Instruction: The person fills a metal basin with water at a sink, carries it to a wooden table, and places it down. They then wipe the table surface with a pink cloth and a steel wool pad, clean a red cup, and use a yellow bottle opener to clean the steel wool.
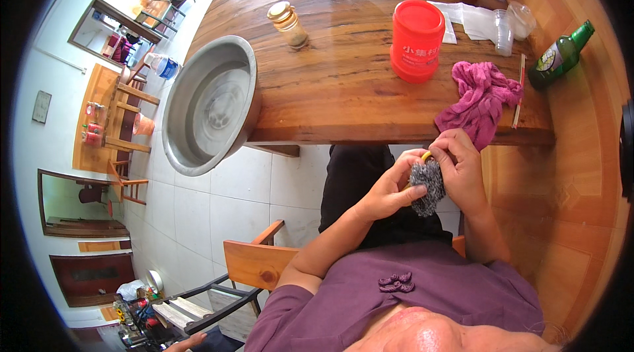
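My left hand point(391, 191) grips a grey, shaggy pad point(427, 188), perhaps a scouring pad, with the thumb pressed on its front. A thin yellow band or rod point(426, 155) shows at its top edge. My right hand point(455, 156) pinches the upper right of it, beside the yellow part. Both hands are in front of the table edge, over my lap. Just beyond my right hand a crumpled magenta cloth point(478, 97) hangs partly over the edge. Fingers hide much of the yellow piece.
On the wooden table point(337, 99) stand a red plastic jar point(417, 42), a glass jar point(289, 25) and a green bottle point(559, 57). A grey metal basin point(210, 104) with water overhangs the left edge. A wooden chair point(262, 258) is at left; another person's hand point(188, 341) shows low left.
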`<move>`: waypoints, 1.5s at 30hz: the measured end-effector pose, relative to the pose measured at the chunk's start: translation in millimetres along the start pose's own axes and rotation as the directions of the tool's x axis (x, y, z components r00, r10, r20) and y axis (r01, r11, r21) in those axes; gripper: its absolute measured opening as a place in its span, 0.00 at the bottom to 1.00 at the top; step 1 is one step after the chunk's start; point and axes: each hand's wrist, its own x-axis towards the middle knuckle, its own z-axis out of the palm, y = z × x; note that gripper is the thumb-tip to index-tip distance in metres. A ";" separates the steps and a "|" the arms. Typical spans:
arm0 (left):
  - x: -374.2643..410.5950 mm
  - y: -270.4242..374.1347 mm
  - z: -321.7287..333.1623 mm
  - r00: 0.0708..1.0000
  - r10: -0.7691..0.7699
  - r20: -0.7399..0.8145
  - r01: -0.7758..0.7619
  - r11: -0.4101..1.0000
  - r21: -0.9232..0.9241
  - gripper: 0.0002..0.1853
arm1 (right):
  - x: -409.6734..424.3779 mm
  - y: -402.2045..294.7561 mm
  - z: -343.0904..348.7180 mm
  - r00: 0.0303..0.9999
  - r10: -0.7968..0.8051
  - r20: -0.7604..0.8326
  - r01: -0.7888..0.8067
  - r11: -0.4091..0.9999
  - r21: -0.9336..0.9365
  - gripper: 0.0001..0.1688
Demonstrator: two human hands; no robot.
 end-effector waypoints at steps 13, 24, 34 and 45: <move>8.6 16.0 15.5 0.944 -0.071 -0.322 0.061 0.997 -0.042 0.19 | -9.7 -22.2 -1.4 0.930 -0.179 0.321 0.250 0.948 -0.195 0.45; 30.8 43.9 5.5 0.971 0.077 -0.225 -0.030 0.978 0.207 0.32 | 10.1 -6.2 -6.2 0.957 -0.187 -0.223 0.143 0.969 -0.200 0.23; 90.1 52.0 -57.4 0.979 0.180 -0.093 -0.084 0.778 0.622 0.21 | 51.4 -2.2 23.2 0.957 -0.227 -0.178 0.211 0.972 -0.107 0.25; 87.7 52.2 -64.2 0.985 0.077 -0.154 -0.004 0.906 0.423 0.23 | 61.3 26.3 42.8 0.944 -0.263 -0.197 0.184 0.920 -0.348 0.18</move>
